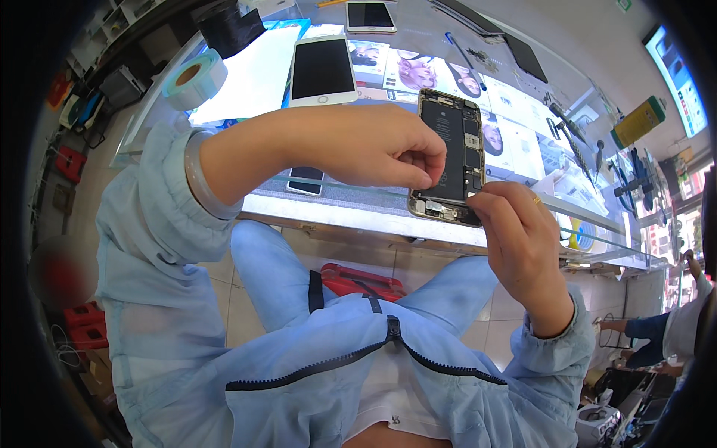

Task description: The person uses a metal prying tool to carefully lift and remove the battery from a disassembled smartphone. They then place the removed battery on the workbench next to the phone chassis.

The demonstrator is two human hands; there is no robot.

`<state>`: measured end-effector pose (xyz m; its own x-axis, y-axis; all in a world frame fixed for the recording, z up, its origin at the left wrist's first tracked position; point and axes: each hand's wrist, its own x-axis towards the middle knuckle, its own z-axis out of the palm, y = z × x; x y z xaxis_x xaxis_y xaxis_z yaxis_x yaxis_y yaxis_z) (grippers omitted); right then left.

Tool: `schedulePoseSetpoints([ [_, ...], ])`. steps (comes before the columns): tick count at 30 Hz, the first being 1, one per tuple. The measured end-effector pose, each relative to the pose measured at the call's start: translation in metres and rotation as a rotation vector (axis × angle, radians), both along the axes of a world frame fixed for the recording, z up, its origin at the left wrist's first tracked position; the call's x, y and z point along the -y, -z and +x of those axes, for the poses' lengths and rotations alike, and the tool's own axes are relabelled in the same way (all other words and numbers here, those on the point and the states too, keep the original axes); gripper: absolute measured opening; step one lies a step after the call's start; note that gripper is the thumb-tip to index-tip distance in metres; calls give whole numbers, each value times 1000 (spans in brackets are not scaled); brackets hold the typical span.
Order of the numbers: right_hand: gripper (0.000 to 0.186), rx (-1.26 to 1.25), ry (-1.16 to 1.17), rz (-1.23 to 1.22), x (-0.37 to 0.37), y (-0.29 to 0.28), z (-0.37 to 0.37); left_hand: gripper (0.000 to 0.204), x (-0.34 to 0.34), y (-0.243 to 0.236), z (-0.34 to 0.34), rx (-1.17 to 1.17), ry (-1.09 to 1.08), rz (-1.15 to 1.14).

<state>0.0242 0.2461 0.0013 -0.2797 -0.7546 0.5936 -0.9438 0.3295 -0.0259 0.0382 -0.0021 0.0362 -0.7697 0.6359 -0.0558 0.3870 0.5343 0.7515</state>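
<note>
An opened smartphone (pixel 452 213) lies on the glass counter, its inner side facing up. Its long black battery (pixel 446 123) fills the left part of the frame, with a strip of circuit board at the right. My left hand (pixel 377 149) reaches across from the left, fingers curled in a pinch over the battery's lower left edge; whatever is between them is hidden. At the phone's lower right edge, thumb and fingers of my right hand (pixel 519 231) are pressed together close to the battery's lower end. Too little shows there to name what they hold.
A white-framed phone (pixel 323 71) lies beyond my left wrist, another white phone (pixel 371 16) farther back. Tape roll (pixel 193 75) stands at left. Pliers (pixel 635 183) and a yellow-green bottle (pixel 638 123) are at right. The counter's front edge (pixel 358 230) runs above my knees.
</note>
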Motion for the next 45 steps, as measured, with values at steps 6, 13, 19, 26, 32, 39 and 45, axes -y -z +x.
schedulePoseSetpoints([
  [6,29,-115,-20,-49,-2,11,-1,12,-2,1,-1,-85,13,-26],
  [13,30,-142,-5,-117,-2,19,0,10,-1,3,1,-66,9,-12],
  [19,32,-139,-24,-184,-2,23,-2,11,0,4,1,-67,35,-24],
  [26,32,-148,-27,-197,-2,19,-1,14,-1,1,-2,33,17,30],
  [32,26,-78,35,-166,-2,11,4,12,-10,5,2,-61,-49,6],
  [39,10,224,262,173,-17,-27,1,14,-7,8,6,-70,-111,31],
  [45,13,478,100,133,-16,-30,-5,14,-8,5,6,-28,-93,18],
])
